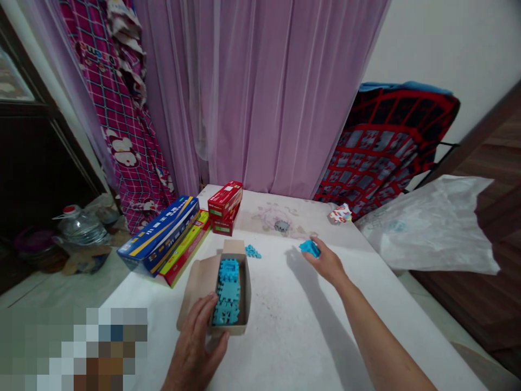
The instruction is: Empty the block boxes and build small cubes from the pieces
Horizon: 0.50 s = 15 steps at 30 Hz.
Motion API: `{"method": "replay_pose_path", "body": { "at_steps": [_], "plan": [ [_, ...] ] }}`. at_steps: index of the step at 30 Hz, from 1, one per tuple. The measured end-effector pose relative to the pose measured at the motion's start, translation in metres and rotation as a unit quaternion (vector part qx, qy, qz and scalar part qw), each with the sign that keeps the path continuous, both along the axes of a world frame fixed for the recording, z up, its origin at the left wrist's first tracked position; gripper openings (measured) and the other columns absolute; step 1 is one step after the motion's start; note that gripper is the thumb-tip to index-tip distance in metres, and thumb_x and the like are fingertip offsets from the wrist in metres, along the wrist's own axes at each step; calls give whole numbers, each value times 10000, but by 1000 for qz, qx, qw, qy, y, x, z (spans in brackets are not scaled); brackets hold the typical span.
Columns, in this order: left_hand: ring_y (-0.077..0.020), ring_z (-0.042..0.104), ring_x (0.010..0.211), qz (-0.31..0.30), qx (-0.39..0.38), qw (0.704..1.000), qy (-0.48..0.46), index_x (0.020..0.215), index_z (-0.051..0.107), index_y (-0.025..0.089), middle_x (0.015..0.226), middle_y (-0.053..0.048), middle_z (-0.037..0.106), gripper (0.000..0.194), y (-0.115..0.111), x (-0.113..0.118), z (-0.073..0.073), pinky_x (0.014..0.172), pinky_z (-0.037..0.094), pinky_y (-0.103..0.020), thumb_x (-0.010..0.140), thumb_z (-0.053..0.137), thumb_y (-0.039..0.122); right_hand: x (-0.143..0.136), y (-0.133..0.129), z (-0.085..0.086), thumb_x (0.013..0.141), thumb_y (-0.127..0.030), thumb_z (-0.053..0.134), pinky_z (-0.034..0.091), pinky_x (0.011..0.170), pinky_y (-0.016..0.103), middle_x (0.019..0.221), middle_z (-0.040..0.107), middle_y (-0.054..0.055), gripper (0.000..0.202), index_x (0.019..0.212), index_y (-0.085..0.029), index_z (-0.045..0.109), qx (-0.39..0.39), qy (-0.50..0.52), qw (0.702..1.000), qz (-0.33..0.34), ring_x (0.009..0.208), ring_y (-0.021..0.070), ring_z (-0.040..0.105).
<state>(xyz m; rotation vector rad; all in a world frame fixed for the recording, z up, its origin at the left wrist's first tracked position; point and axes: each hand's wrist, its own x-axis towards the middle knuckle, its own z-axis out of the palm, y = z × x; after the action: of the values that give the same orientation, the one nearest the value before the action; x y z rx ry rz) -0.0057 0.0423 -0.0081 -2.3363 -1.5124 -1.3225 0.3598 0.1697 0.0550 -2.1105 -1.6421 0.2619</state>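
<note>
Though smudgy, white table [280,298] before purple curtains [277,103], right fingers [317,263] tight around blue piece [310,248], left fingers [205,305] loosely spread against carton [248,296].

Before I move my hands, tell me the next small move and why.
Probably bring the right hand over the box: it holds a blue piece off to the right, while the box is open, similar pieces lie inside, and the left hand already touches its near end.

The left hand [196,339] touches the open box [235,330] at its seven o'clock; the right hand [326,263], toward two o'clock, holds a blue piece [310,248].
</note>
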Motion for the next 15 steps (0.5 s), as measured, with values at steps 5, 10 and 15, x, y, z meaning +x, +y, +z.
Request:
{"method": "replay_pose_path", "body": {
  "at_steps": [5,10,15],
  "plan": [
    [-268,580,1215,-2,-1,1000,4,1439,357,212,1302,-141,591,616,-1,0,0,979,540,-453,864,573,255,-93,-31,41,741,-352,651,494,828,307,1142,688,40,678,1389,-227,494,-1,168,951,261,931,197,647],
    [-260,586,1204,-4,3,1000,0,1429,367,222,1284,-135,598,594,-1,2,6,973,545,-435,868,561,242,-158,-43,50,682,-297,704,451,980,334,1321,617,73,719,1374,-223,527,-29,140,900,412,1149,243,590],
    [-264,576,1214,-5,0,1000,7,1432,351,220,1284,-138,594,595,-2,2,8,974,544,-435,872,552,241,-177,-37,32,706,-304,704,440,1002,365,1326,619,101,724,1397,-218,508,-25,28,897,440,1185,271,574]
  ]
}}
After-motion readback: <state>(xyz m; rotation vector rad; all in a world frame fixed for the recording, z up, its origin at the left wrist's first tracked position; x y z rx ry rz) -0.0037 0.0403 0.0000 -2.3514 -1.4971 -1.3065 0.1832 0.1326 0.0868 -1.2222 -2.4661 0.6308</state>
